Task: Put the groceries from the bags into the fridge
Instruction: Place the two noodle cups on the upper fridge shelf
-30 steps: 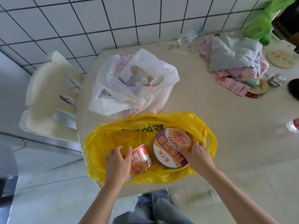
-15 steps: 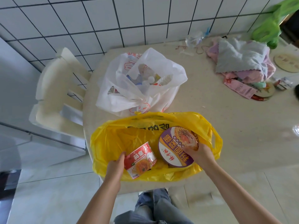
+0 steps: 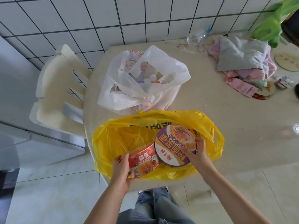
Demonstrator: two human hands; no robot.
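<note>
A red noodle cup [image 3: 143, 160] is gripped by the left hand [image 3: 121, 171] and a purple noodle bowl [image 3: 175, 145] by the right hand [image 3: 196, 156], inside a yellow bag [image 3: 116, 139] on the desk [image 3: 226, 120] beside a tiled wall [image 3: 113, 18].

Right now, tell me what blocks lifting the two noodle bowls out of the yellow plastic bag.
Nothing visible. Left hand grips the red noodle bowl, right hand the purple-lidded noodle bowl; the yellow plastic bag lies open around them.

Beige speckled table [image 3: 226, 120], rounded near-left corner, set against tiled wall. Lying on it: yellow bag [image 3: 123, 139], open, directly under both grips; white bag [image 3: 145, 84] just beyond the grips, touching the yellow one; pile of cloths [image 3: 242, 59] far right of the grips; round coasters [image 3: 288, 62] further right.
</note>
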